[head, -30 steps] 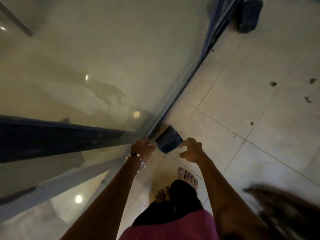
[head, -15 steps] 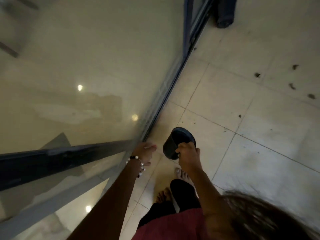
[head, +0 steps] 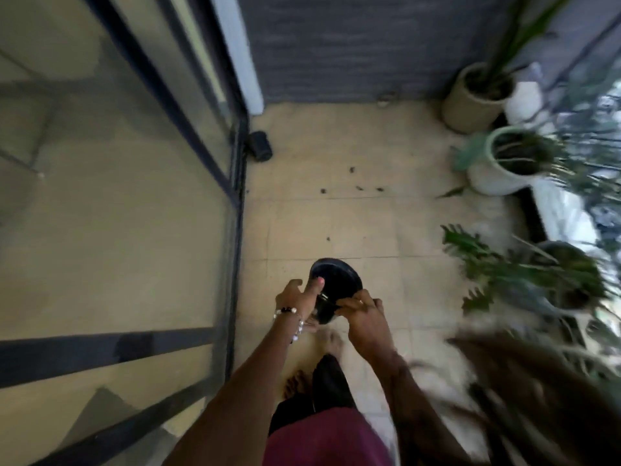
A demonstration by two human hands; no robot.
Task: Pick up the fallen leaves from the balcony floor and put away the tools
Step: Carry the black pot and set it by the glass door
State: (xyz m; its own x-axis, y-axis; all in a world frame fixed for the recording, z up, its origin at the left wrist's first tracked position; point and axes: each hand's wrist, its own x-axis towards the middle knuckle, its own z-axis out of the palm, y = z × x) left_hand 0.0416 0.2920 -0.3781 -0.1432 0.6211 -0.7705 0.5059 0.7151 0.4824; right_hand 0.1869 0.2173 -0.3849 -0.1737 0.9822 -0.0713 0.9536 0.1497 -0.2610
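I hold a small black plastic pot (head: 336, 280) in front of me over the tiled balcony floor (head: 353, 223), its round mouth tilted away. My right hand (head: 361, 314) grips its near rim from the right. My left hand (head: 297, 297) touches its left side, thumb raised against the rim and fingers loosely spread. Several small dark bits of fallen leaf (head: 353, 169) lie scattered on the tiles ahead. Whether anything is inside the pot I cannot see.
A glass sliding door (head: 134, 196) with a dark frame runs along the left. A second black pot (head: 259, 145) lies on its side by the door track. Potted plants (head: 504, 163) line the right edge, a grey wall closes the far end.
The view has swung up from the door glass to the whole balcony. The black pot has come up off the floor, and my left hand has moved from the door side onto it.
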